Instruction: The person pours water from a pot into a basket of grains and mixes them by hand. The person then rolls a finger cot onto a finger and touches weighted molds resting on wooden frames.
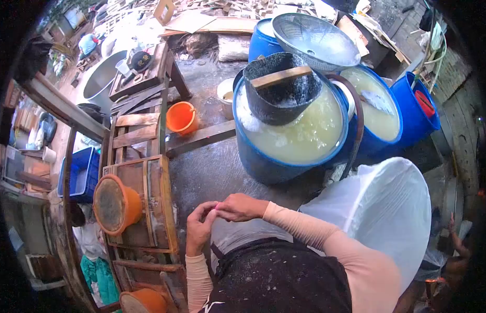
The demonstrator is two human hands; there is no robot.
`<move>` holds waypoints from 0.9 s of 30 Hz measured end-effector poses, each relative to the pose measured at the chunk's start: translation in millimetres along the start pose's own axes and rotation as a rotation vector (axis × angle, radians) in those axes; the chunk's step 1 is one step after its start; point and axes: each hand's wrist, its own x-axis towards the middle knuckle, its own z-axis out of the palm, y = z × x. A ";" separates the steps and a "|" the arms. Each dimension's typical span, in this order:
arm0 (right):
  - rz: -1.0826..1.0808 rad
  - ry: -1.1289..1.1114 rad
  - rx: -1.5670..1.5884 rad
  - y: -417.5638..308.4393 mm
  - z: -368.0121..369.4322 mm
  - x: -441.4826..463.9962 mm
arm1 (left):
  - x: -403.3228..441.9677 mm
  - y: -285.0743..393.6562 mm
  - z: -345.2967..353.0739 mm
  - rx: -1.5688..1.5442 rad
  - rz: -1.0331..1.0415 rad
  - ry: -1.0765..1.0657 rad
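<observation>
Black apron (279, 276): lay nearest.
Blue barrel (256, 159): stood farther off.
Left hand (200, 223): pinched a pink bit (218, 206) from the left.
Right hand (241, 207): pinched it from the right, equally near.
Pink bit: sat between both hands; long axis too small to tell.

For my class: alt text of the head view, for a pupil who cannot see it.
A person's bare left hand and right hand meet, with a tiny pink item between them. Ahead stand round blue plastic barrels, two holding cloudy liquid; to the left, round orange plastic buckets.
</observation>
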 end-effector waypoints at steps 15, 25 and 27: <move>0.011 -0.197 0.073 71.2 -46.9 145.3 | 133.3 -33.6 -92.3 -0.620 -0.183 0.040; -0.213 -0.273 0.095 88.9 -46.7 314.8 | 193.3 -19.9 -217.1 -0.598 -0.108 0.244; -0.269 -0.343 0.073 91.5 -47.3 343.7 | 202.0 -10.9 -227.1 -0.578 -0.123 0.311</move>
